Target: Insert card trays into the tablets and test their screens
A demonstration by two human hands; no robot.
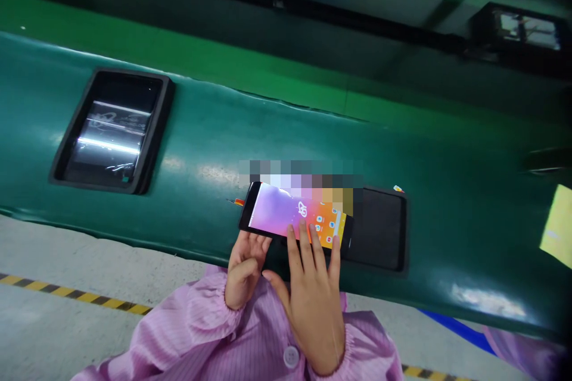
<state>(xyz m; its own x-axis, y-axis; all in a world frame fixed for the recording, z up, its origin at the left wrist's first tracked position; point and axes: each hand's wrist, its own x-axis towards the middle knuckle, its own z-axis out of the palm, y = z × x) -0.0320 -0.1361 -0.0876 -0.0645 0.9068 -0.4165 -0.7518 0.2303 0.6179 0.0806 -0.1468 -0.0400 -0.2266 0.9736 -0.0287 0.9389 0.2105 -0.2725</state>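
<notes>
Now the right hand (313, 309) lies with fingers spread across a lit smartphone (286, 214) — left hand (245, 268) curled at its near edge, by the green bench (201, 131) front.

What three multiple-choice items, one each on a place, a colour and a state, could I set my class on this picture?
1. Where do the fingers of the right hand rest?
A) on the floor
B) on the phone
C) on the yellow tape

2. What colour is the striped smock?
A) blue
B) white
C) pink

3. What state is the phone's screen in?
A) dark
B) lit, showing app icons
C) turned face down

1: B, the fingertips lie across its screen.
2: C, both sleeves show pink.
3: B, bright colours and small icons glow on it.
</notes>
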